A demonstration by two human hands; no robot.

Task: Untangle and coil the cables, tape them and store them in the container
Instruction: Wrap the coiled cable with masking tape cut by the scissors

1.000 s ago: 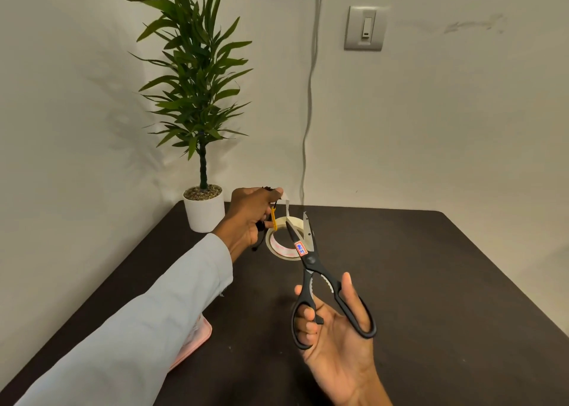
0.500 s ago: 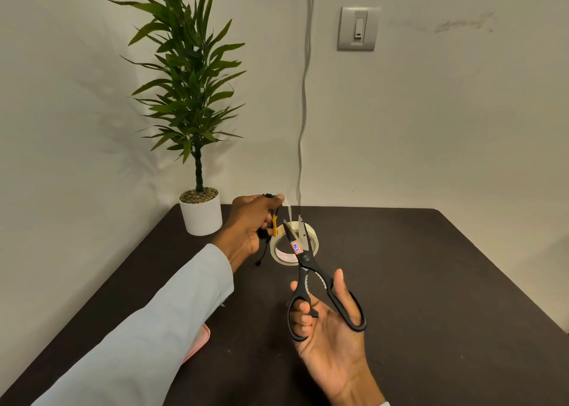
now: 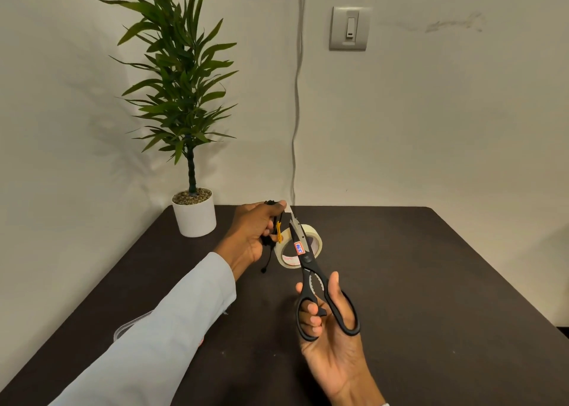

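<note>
1. While the left hand curls its fingers round a small coiled black cable with an orange tie, its thumb and forefinger pinch the end of a white tape strip held above the dark table; one cable end dangles below the fist.
2. The only vessel plainly seen is the white pot at the table's far left corner, holding gravel and one green plant; a clear and pink object peeks from under the grey sleeve, too hidden to say whether it is the container.
3. Against the picture a second ago, the scissors have moved up and forward; their blades were spread then and now sit nearly closed on the strip just below the left thumb.
4. The right hand grips the black handles, thumb through one loop, fingers curled through the other.
5. Count: one tape roll standing on edge behind the blades; one pair of scissors; one cable bundle; one wall switch; one grey cord down the wall.
</note>
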